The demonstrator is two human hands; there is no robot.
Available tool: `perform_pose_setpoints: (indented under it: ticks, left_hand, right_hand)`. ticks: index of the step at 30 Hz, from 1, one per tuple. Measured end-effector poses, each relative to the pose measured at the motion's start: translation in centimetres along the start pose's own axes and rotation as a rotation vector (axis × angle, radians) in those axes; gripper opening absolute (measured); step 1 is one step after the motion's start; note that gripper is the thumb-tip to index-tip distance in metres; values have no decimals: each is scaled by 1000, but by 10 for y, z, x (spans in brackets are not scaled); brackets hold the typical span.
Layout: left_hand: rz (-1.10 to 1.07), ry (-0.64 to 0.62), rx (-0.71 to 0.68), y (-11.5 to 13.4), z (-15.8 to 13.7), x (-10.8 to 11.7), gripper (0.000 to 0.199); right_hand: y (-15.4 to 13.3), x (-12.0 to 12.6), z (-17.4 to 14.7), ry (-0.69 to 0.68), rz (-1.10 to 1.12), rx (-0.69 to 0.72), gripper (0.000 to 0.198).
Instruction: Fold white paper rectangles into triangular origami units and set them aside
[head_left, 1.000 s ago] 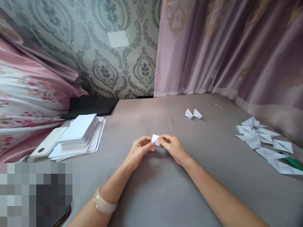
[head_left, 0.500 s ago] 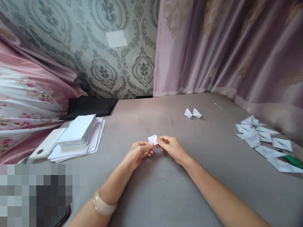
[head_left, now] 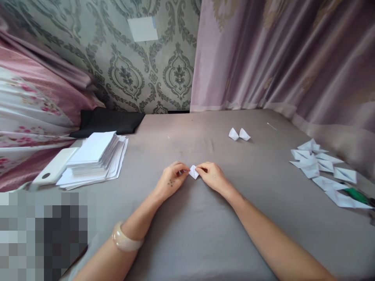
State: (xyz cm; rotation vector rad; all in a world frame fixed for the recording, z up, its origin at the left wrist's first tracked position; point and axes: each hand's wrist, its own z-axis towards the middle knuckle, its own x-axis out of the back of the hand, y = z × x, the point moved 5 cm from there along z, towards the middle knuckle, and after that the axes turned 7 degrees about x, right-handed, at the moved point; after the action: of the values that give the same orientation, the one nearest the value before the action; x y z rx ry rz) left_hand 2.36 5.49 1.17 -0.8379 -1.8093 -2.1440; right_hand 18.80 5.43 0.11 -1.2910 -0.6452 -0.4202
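Between my two hands is a small folded piece of white paper (head_left: 193,172), diamond-shaped with a crease down its middle. My left hand (head_left: 175,178) pinches its left corner with thumb and fingertips. On the opposite corner, my right hand (head_left: 213,177) has a similar pinch. A pale bangle (head_left: 126,239) circles my left wrist. Farther back, to the right, stand two small folded white paper shapes (head_left: 239,134) side by side. Several more folded paper pieces (head_left: 310,168) lie in a loose pile at the right.
A stack of white paper sheets (head_left: 93,150) lies at the left, beside a white flat object (head_left: 54,168). Behind it is a folded black cloth (head_left: 109,121). A green-handled tool (head_left: 356,195) lies partly under the papers at the right. Curtains (head_left: 243,58) hang behind the grey surface.
The paper has turned from a tilted square to a point-down diamond. My left hand has shifted to its left corner, palm more downward. The camera view has tilted slightly down.
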Motion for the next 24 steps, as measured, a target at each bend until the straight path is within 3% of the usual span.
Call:
perform_pose_setpoints:
  ticks: [3, 7, 12, 18, 24]
  left_hand:
    - [95, -93, -120, 4, -2, -11, 13]
    - [217, -109, -220, 5, -2, -18, 13]
    - [280, -102, -323, 3, -1, -20, 12]
    - [373, -141, -336, 7, -5, -22, 24]
    - [403, -142, -293, 9, -8, -21, 31]
  right_hand:
    - [2, -5, 1, 45, -112, 33, 18]
    - [2, -6, -1, 89, -154, 62, 12]
    - [-10, -3, -8, -67, -178, 237, 24]
    - [-22, 6, -14, -205, -243, 284, 27]
    - [-25, 9, -14, -243, -253, 247, 19]
